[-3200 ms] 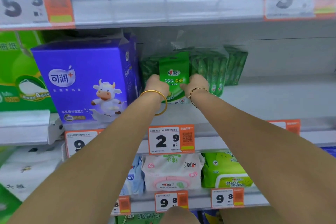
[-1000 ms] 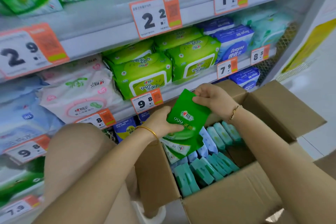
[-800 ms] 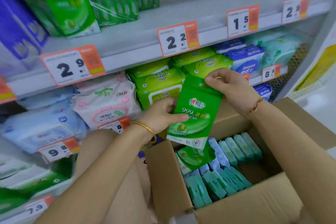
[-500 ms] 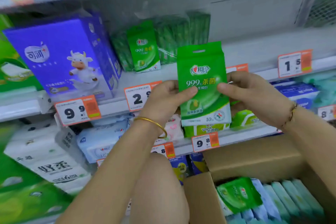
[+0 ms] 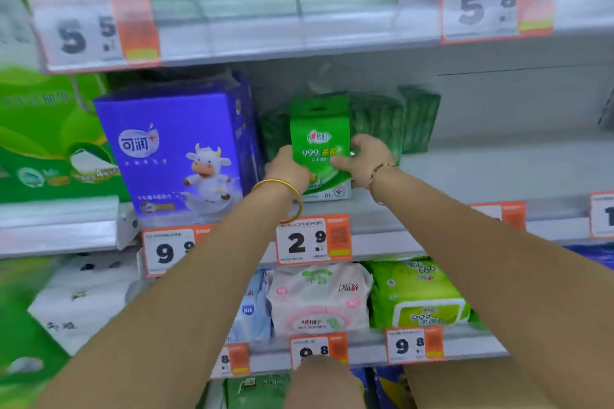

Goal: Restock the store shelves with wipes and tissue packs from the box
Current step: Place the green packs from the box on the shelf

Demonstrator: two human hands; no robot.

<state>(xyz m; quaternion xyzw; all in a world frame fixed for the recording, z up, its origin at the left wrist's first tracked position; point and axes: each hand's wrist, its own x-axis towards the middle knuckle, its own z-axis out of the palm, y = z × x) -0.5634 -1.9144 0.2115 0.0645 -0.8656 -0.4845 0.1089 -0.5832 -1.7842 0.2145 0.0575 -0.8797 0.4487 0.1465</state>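
A green wipes pack [image 5: 320, 146] is held upright on the middle shelf [image 5: 498, 173], in front of a row of matching packs [image 5: 382, 119]. Its side edges are pinched by the left grip [image 5: 288, 168] and the right grip [image 5: 368, 159].

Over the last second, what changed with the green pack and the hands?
The green wipes pack went from over the open box up to the shelf above the 2.9 price tag, upright in front of the matching green packs, right of the purple box. Left hand and right hand kept gripping its sides throughout; nothing was let go. Shelf stock looks unchanged.
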